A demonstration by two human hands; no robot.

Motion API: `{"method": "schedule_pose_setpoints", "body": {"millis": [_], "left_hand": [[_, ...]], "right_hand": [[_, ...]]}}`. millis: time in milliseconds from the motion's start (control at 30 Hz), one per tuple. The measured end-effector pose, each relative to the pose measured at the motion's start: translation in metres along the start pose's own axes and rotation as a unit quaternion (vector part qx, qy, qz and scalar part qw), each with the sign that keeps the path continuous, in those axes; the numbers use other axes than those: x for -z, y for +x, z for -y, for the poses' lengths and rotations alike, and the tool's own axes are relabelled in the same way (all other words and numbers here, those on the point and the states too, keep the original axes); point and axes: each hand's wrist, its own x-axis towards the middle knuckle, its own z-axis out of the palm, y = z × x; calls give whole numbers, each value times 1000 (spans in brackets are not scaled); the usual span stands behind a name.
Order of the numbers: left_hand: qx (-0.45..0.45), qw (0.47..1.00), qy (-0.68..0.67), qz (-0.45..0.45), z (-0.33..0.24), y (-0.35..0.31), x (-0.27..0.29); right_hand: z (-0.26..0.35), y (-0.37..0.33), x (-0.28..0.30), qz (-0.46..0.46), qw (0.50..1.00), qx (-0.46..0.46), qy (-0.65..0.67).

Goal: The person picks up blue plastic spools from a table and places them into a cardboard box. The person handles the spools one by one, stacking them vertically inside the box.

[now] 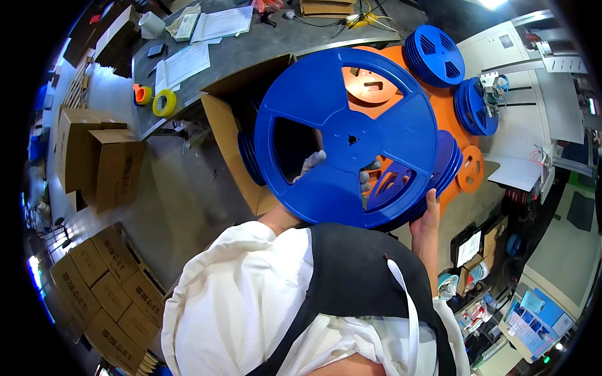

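In front of my body a large blue plastic reel (298, 81) with three cut-out windows is held up, with more blue reel rims (448, 166) showing below its right edge. My left hand (310, 164) reaches in from beneath, and its grey-covered fingertips curl up at the left window. At the right rim, my right hand (428, 216) has its thumb along the edge; grey fingertips show through the lower right window, seemingly of the same hand. Left of the reel stands an open cardboard box (227, 141), with blue reels (249, 156) upright inside it. The palms are hidden.
An orange round table (448, 103) carries stacked blue reels (435, 55), more blue reels (475, 108) and orange discs (470, 169). A grey workbench (241, 53) holds papers and yellow tape (164, 103). Cartons (116, 160) and stacked boxes (113, 294) stand left; a pale machine (514, 88) stands right.
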Motion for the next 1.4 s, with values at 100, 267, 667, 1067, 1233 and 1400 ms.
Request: {"method": "schedule_pose_setpoints", "body": {"millis": [100,267,667,1067,1233,1400], "left_hand": [[33,998,-57,-22,10,0,-7],[-76,984,128,-99,-8,-9,-28],[-116,758,599,-231,-170,32,-110],[-92,715,582,-376,-143,-4,-68],[-152,857,385,-306,-114,-82,16],[-205,904,292,-237,-82,-88,17]], "right_hand": [[6,-3,-7,36,999,-11,-36],[9,-1,3,32,998,-53,-10],[13,-4,-3,34,995,-46,-78],[15,-19,-3,6,991,-24,-128],[12,3,-5,5,994,-28,-102],[6,38,-13,4,991,-41,-128]]}}
